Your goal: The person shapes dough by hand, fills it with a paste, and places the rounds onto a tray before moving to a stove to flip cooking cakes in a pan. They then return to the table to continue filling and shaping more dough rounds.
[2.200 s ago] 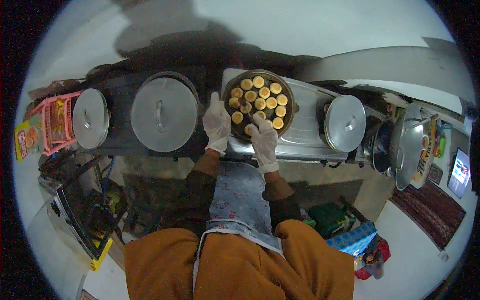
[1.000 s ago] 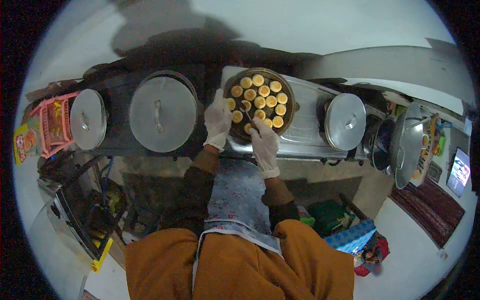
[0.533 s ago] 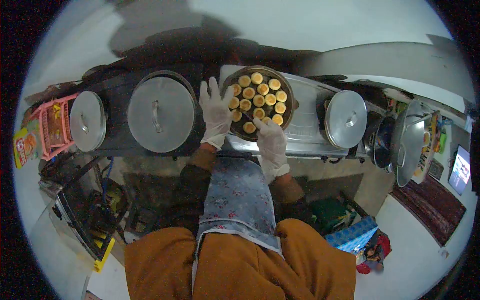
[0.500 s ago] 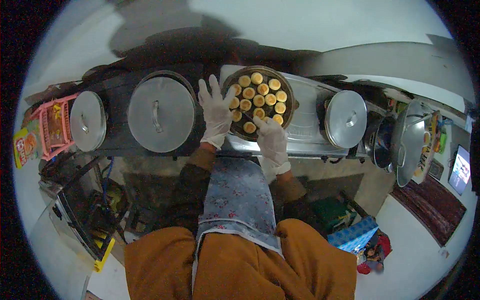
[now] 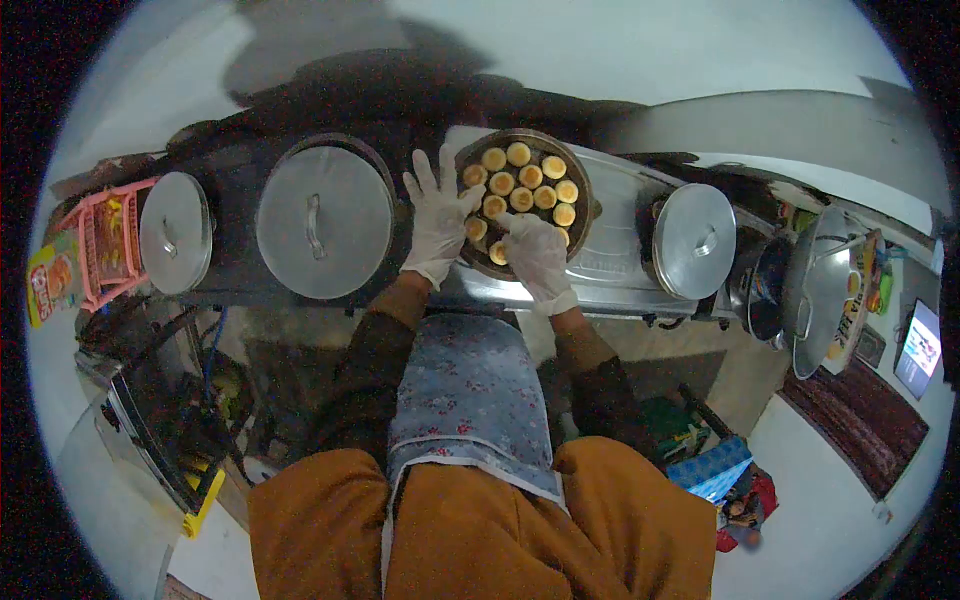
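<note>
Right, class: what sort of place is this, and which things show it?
Probably a kitchen or cooking stall: a round dark pan of golden-topped round cakes sits on a silver metal surface, likely a stovetop, with a large round grey metal lid nearby.

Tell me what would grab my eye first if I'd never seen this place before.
Probably the golden round cakes in the dark pan, upper middle of the view. Next come the pale gloved hands: the left hand with fingers spread at the pan's left edge, the right hand over its lower part. The big grey lid to the left and the lit screen at far right also stand out.
</note>
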The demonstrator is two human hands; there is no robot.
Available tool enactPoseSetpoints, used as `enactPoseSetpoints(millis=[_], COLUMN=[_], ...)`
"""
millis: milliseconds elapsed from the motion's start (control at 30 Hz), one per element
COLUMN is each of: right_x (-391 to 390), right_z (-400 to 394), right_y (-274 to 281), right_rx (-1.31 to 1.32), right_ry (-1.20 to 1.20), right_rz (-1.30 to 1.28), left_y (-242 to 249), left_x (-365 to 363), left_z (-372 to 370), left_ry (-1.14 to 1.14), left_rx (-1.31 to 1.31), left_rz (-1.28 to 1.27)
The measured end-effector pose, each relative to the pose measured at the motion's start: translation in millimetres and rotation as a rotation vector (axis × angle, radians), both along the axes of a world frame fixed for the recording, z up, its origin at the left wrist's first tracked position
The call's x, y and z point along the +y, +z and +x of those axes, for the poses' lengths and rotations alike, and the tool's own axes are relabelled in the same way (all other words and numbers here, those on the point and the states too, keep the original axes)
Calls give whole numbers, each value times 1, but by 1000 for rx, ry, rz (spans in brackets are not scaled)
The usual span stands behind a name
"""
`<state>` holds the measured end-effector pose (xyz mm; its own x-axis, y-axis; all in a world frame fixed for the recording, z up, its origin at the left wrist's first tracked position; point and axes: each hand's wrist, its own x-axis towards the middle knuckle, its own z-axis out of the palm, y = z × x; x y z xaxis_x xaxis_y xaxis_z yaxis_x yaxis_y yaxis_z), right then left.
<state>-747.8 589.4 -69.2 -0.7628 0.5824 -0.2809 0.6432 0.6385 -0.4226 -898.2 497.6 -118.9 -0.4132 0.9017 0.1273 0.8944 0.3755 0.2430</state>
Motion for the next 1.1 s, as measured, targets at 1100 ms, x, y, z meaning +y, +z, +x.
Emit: enactPoseSetpoints(millis=[1100], right_x=[-56], right_z=[22], right_y=[-24], right_rx=[473], right_ry=[-645], right_rz=[-457], left_y=[4], left_x=[-20], left_z=[-8], left_ry=[520], left_rx=[-522], left_rz=[419])
